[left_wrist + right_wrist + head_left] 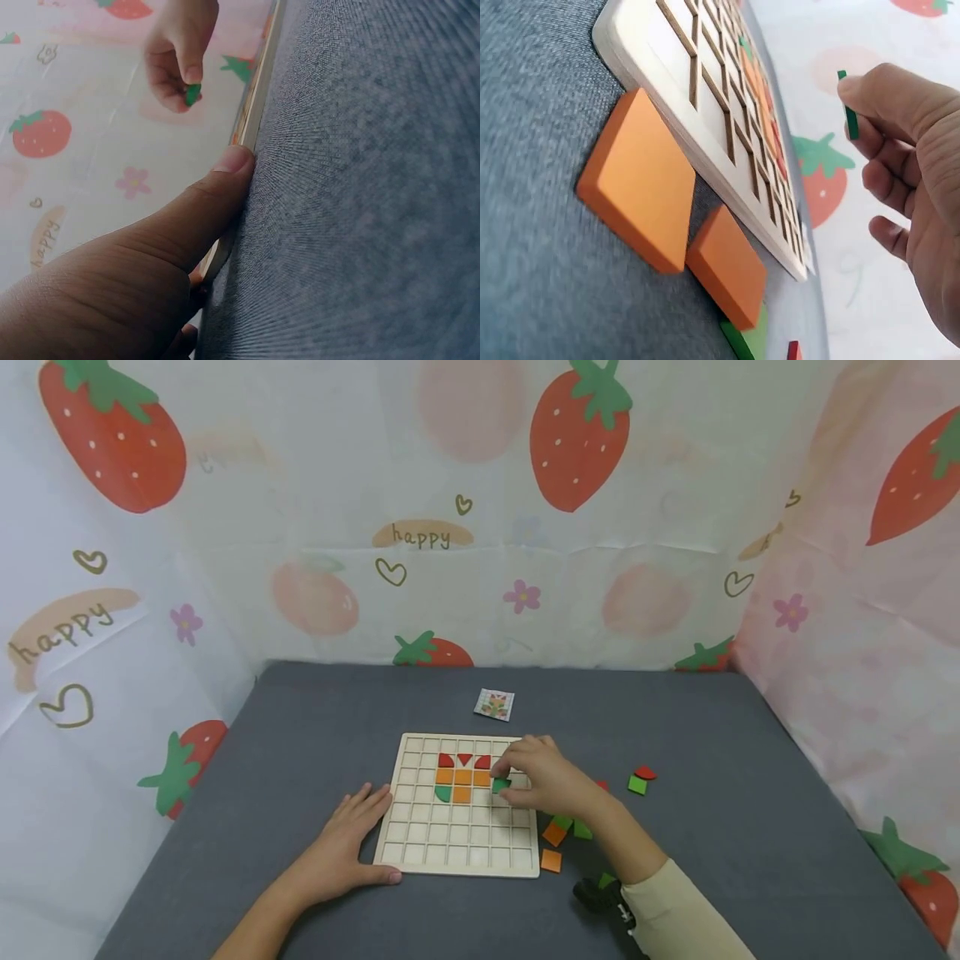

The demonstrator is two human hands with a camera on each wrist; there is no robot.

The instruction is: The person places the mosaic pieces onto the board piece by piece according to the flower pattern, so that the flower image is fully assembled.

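Observation:
A wooden grid board [427, 835] lies on the dark table. Red, orange and green tiles fill several of its upper cells, among them a green rounded tile [442, 793]. My left hand [348, 839] rests against the board's left side with fingers spread, and its thumb [214, 180] touches the near edge. Between thumb and finger, my right hand [543, 777] pinches a dark green tile [849, 112] above the board's right part. In the right wrist view that tile is seen edge-on, apart from the board.
Loose orange tiles [551, 860] and light green tiles [582, 829] lie right of the board, partly under the right forearm. Farther right are a green tile [637, 785] and a red one [646, 772]. A small pattern card [494, 704] lies behind the board.

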